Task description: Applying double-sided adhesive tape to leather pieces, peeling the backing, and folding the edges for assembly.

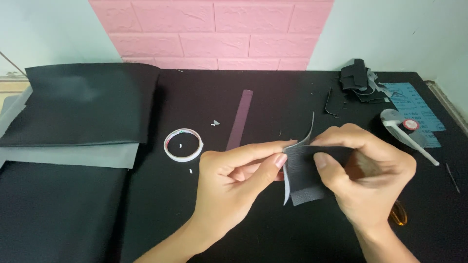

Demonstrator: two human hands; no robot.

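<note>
Black, grainy leather makes up the small folded piece (306, 178) held above the middle of the black table top (273, 97) in the head view. The left hand (234, 182) pinches the piece's left edge, where a thin pale backing layer curls upward, between thumb and forefinger, the other fingers curled in. The right hand (365, 173) closes over the piece's right side, thumb pressed on its face and fingers wrapped behind. Just left of the left hand lies a thin white ring of tape (183, 144), with a narrow dark purple strip (240, 120) beside it. Folded sheets of black and grey material (83, 104) rest at the far left. Near the right edge sit a blue printed sheet (414, 109), a pile of black scraps (356, 78) and a white-handled tool (412, 141), possibly a cutter. An amber object (399, 213) peeks from under the right wrist.
</note>
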